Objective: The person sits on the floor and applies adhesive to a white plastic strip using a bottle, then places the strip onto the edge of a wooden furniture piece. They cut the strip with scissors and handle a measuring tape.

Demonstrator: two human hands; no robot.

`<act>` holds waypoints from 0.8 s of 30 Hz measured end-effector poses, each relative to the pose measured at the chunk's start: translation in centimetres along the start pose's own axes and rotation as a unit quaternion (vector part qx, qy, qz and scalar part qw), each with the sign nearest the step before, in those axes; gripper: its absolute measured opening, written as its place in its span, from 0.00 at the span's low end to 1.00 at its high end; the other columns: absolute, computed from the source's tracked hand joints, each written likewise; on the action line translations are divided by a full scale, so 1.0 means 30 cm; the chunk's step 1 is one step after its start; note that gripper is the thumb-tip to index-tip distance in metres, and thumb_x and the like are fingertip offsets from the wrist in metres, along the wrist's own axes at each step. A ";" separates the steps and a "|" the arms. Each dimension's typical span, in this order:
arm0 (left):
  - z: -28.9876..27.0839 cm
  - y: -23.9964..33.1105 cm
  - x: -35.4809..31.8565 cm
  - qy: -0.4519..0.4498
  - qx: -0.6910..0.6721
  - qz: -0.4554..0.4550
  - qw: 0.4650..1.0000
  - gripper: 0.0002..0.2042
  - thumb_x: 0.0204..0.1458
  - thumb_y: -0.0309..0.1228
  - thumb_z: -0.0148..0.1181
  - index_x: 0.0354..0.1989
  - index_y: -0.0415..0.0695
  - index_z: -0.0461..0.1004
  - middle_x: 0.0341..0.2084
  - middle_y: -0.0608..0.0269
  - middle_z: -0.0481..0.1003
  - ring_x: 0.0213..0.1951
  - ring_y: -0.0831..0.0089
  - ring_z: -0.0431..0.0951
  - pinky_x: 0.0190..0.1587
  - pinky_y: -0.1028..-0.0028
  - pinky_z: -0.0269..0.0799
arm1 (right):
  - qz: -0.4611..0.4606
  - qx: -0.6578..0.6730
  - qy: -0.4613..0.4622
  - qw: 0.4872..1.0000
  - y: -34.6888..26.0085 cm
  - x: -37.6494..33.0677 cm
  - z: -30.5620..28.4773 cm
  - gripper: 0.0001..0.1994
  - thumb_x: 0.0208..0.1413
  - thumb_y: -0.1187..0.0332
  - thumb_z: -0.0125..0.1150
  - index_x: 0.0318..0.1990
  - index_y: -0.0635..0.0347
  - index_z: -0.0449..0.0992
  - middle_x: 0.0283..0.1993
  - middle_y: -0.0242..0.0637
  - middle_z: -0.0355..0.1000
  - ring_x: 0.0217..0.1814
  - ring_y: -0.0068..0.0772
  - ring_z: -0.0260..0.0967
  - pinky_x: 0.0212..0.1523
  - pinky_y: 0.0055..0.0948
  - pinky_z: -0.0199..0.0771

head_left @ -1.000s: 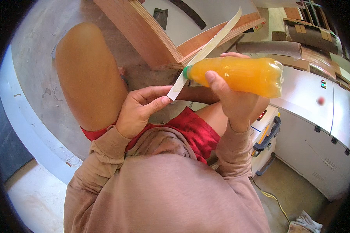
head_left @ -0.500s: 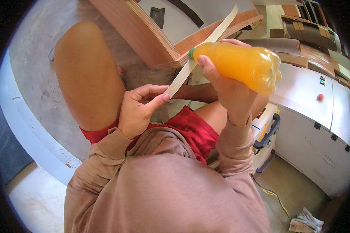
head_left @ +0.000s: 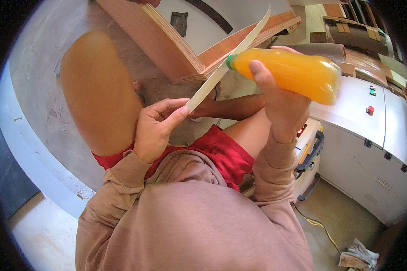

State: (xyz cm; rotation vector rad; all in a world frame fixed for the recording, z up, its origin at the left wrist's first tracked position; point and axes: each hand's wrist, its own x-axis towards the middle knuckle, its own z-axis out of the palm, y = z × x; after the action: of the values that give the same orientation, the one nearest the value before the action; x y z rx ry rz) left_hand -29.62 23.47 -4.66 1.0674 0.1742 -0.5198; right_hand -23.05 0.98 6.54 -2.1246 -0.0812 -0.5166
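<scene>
My left hand [head_left: 157, 128] pinches the near end of a long, thin, pale strip [head_left: 211, 84] between thumb and forefinger. The strip slants up and to the right, its far end curving above the wooden panels. My right hand [head_left: 282, 97] is wrapped round a clear plastic bottle [head_left: 298, 74] of yellow-orange liquid, tilted almost onto its side. The bottle's green cap [head_left: 231, 62] points left and lies at the strip's edge; whether they touch I cannot tell. Most of the right hand's fingers are hidden behind the bottle.
Ahead, plywood-edged panels [head_left: 167, 47] meet in a corner, beside a dark flat piece [head_left: 179, 23]. On the right stands a white cabinet [head_left: 362, 117] with a red button [head_left: 370, 109]. A case with black handles [head_left: 314, 149], a yellow cable [head_left: 319, 222] and a crumpled cloth [head_left: 361, 255] are nearby.
My right hand has moved right with the bottle, drawing the cap back along the strip's side. My left hand and the strip's near end have shifted slightly left.
</scene>
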 end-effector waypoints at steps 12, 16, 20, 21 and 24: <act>-0.035 -0.019 -0.001 -0.051 -0.214 -0.065 0.973 0.24 0.73 0.41 0.56 0.70 0.41 0.73 0.54 0.61 0.83 0.56 0.75 0.78 0.59 0.72 0.67 | -0.017 -0.015 -0.103 0.994 -0.058 -0.159 0.080 0.23 0.48 0.67 0.84 0.50 0.62 0.80 0.45 0.35 0.79 0.40 0.29 0.79 0.41 0.30 0.81; -0.048 -0.015 -0.009 -0.067 -0.280 -0.104 0.952 0.30 0.75 0.52 0.46 0.74 0.43 0.69 0.62 0.63 0.78 0.62 0.74 0.72 0.62 0.70 0.63 | -0.063 -0.058 -0.137 0.987 -0.074 -0.187 0.088 0.23 0.50 0.70 0.82 0.52 0.64 0.80 0.52 0.39 0.77 0.48 0.30 0.80 0.50 0.30 0.82; -0.044 -0.003 -0.012 -0.103 -0.356 -0.108 0.922 0.34 0.74 0.58 0.41 0.75 0.45 0.68 0.67 0.66 0.73 0.64 0.72 0.69 0.63 0.67 0.63 | -0.060 -0.067 -0.138 0.986 -0.111 -0.184 0.103 0.20 0.50 0.72 0.81 0.51 0.61 0.82 0.56 0.41 0.76 0.52 0.31 0.80 0.54 0.29 0.82; -0.040 -0.001 -0.012 -0.101 -0.370 -0.113 0.917 0.35 0.73 0.59 0.40 0.76 0.45 0.68 0.68 0.67 0.73 0.64 0.72 0.68 0.63 0.66 0.63 | -0.068 -0.055 -0.136 0.987 -0.120 -0.181 0.106 0.20 0.49 0.71 0.81 0.50 0.60 0.83 0.56 0.41 0.76 0.52 0.32 0.80 0.54 0.29 0.82; -0.031 0.002 -0.013 -0.122 -0.372 -0.098 0.915 0.38 0.72 0.63 0.37 0.77 0.46 0.66 0.70 0.69 0.71 0.64 0.72 0.67 0.63 0.66 0.62 | -0.092 -0.107 -0.140 0.980 -0.143 -0.173 0.087 0.17 0.50 0.70 0.81 0.47 0.59 0.84 0.55 0.41 0.78 0.51 0.33 0.82 0.53 0.29 0.83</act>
State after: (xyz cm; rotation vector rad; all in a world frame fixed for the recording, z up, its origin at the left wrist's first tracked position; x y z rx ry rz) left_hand -29.83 24.42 -4.92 0.2335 0.2347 -0.6886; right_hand -27.99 6.26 6.57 -2.4040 -0.4000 -0.3405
